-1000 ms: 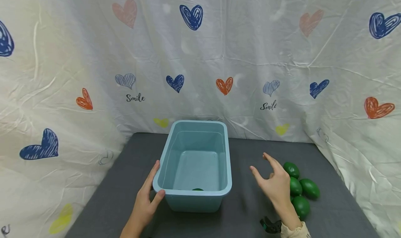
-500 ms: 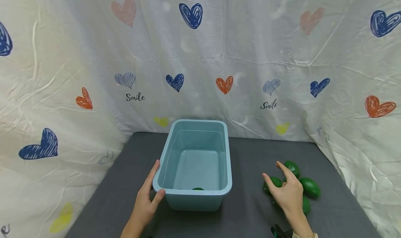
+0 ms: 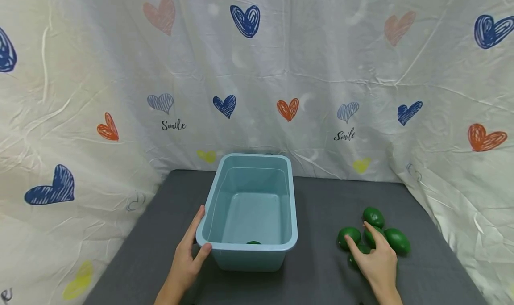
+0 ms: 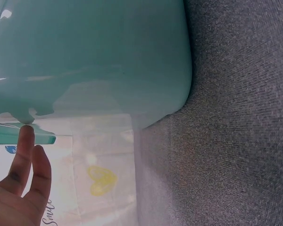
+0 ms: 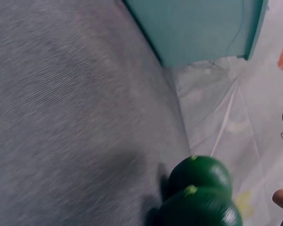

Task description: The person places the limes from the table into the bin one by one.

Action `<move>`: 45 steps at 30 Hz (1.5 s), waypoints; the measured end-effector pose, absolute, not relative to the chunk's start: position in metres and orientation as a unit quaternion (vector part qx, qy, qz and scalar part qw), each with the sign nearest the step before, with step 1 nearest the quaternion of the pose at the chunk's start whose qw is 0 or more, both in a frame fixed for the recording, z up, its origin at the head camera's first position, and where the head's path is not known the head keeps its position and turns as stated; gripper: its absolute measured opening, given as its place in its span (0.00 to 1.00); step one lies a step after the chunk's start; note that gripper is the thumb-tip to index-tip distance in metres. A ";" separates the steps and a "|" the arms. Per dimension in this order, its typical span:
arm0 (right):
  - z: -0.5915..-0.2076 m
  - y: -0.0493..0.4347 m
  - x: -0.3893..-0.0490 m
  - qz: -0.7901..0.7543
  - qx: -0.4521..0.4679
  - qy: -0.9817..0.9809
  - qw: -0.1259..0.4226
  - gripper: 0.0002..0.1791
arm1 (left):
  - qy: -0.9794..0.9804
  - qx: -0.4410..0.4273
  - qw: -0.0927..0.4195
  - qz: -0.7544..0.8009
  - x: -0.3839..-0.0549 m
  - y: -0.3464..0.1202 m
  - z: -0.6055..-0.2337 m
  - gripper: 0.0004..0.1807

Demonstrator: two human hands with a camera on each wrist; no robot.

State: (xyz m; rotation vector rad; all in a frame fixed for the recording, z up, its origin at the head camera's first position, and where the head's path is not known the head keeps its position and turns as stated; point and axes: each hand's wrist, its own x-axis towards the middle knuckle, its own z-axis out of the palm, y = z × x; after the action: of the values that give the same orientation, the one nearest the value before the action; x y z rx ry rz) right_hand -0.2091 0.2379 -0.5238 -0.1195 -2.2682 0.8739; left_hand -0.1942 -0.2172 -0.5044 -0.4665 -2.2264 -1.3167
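In the head view, a blue bin (image 3: 245, 258) is gripped at its near left corner by the left hand (image 3: 184, 256), while the right hand (image 3: 377, 260) is held, fingers spread, over green fruits (image 3: 369, 240) (a sliver of green (image 3: 253, 242) is glimpsed inside the bin). In the left wrist view, a fingertip (image 4: 26, 129) is shown against the outer wall (image 4: 94, 52), unseen from above. In the right wrist view, pale stem ends (image 5: 190, 190) are revealed on two fruits.

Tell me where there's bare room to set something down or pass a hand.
Bare grey surface lies between the blue bin and the green fruits, and between the bin's left side and the curtain. Inside the bin, the far floor is bare. Crowded: the fruits, under the right hand, and the bin's near left corner, at the left hand.
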 end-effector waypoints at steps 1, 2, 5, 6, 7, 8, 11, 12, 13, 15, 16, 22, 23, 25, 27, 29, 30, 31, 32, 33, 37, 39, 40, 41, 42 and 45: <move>-0.525 0.239 -0.208 0.334 -0.051 -0.876 0.344 0.36 | -0.819 -0.170 0.254 -0.486 -0.194 -0.217 -0.505 0.48; -0.527 0.240 -0.206 0.330 -0.057 -0.878 0.341 0.36 | -0.818 -0.170 0.255 -0.486 -0.194 -0.217 -0.505 0.48; -0.533 0.243 -0.202 0.328 -0.073 -0.882 0.330 0.35 | -0.819 -0.168 0.253 -0.488 -0.194 -0.217 -0.504 0.48; -0.534 0.243 -0.200 0.328 -0.078 -0.883 0.325 0.35 | -0.819 -0.168 0.252 -0.488 -0.194 -0.217 -0.503 0.48; -0.536 0.244 -0.199 0.330 -0.084 -0.884 0.320 0.36 | -0.818 -0.169 0.252 -0.489 -0.194 -0.217 -0.503 0.48; -0.537 0.245 -0.197 0.332 -0.090 -0.885 0.314 0.36 | -0.818 -0.170 0.252 -0.489 -0.194 -0.217 -0.503 0.48; -0.541 0.247 -0.193 0.341 -0.106 -0.886 0.297 0.36 | -0.818 -0.168 0.251 -0.490 -0.195 -0.218 -0.503 0.48; -0.542 0.248 -0.192 0.342 -0.111 -0.886 0.293 0.36 | -0.819 -0.166 0.250 -0.490 -0.195 -0.218 -0.503 0.48; -0.543 0.249 -0.191 0.343 -0.116 -0.886 0.289 0.37 | -0.820 -0.165 0.248 -0.489 -0.195 -0.218 -0.504 0.48; -0.545 0.250 -0.189 0.344 -0.125 -0.886 0.284 0.36 | -0.823 -0.162 0.245 -0.487 -0.195 -0.219 -0.504 0.48; -0.547 0.251 -0.188 0.344 -0.129 -0.886 0.282 0.36 | -0.824 -0.161 0.243 -0.486 -0.195 -0.219 -0.505 0.48; -0.552 0.252 -0.179 0.334 -0.155 -0.898 0.241 0.39 | -0.825 -0.163 0.239 -0.486 -0.195 -0.220 -0.506 0.47; -0.553 0.252 -0.178 0.332 -0.158 -0.901 0.232 0.39 | -0.824 -0.164 0.242 -0.486 -0.195 -0.220 -0.505 0.47; -0.554 0.252 -0.177 0.327 -0.160 -0.905 0.220 0.40 | -0.821 -0.163 0.246 -0.490 -0.194 -0.220 -0.505 0.47; -0.555 0.252 -0.175 0.323 -0.157 -0.908 0.217 0.41 | -0.817 -0.163 0.249 -0.493 -0.194 -0.219 -0.504 0.47; -0.556 0.253 -0.175 0.321 -0.153 -0.909 0.217 0.40 | -0.814 -0.166 0.251 -0.496 -0.194 -0.219 -0.504 0.47; -0.556 0.253 -0.175 0.319 -0.152 -0.910 0.215 0.40 | -0.814 -0.167 0.251 -0.497 -0.194 -0.219 -0.504 0.48; -0.557 0.254 -0.175 0.318 -0.150 -0.912 0.212 0.40 | -0.813 -0.168 0.251 -0.498 -0.194 -0.219 -0.504 0.48; -0.557 0.254 -0.175 0.316 -0.149 -0.914 0.207 0.40 | -0.812 -0.169 0.251 -0.499 -0.194 -0.218 -0.504 0.48; -0.557 0.254 -0.176 0.315 -0.148 -0.916 0.201 0.41 | -0.812 -0.169 0.251 -0.499 -0.194 -0.218 -0.504 0.48; -0.556 0.256 -0.179 0.311 -0.140 -0.924 0.173 0.42 | -0.816 -0.165 0.247 -0.497 -0.194 -0.218 -0.503 0.48; -0.556 0.257 -0.180 0.311 -0.135 -0.927 0.159 0.43 | -0.817 -0.163 0.246 -0.495 -0.194 -0.218 -0.503 0.48; -0.556 0.257 -0.181 0.310 -0.134 -0.929 0.152 0.44 | -0.817 -0.163 0.245 -0.495 -0.194 -0.217 -0.503 0.48; -0.556 0.257 -0.181 0.310 -0.134 -0.930 0.146 0.44 | -0.817 -0.163 0.245 -0.495 -0.194 -0.217 -0.503 0.48; -0.556 0.258 -0.182 0.309 -0.133 -0.931 0.141 0.45 | -0.817 -0.165 0.245 -0.495 -0.194 -0.217 -0.503 0.48; -0.557 0.258 -0.183 0.305 -0.137 -0.932 0.138 0.45 | -0.816 -0.168 0.245 -0.496 -0.193 -0.217 -0.503 0.48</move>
State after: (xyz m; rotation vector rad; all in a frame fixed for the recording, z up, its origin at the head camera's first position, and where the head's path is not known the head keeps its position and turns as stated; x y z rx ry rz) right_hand -0.1826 0.2577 -0.5567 -0.3961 -2.6976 0.8818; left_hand -0.1935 -0.2166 -0.5033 -0.4589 -2.2264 -1.3536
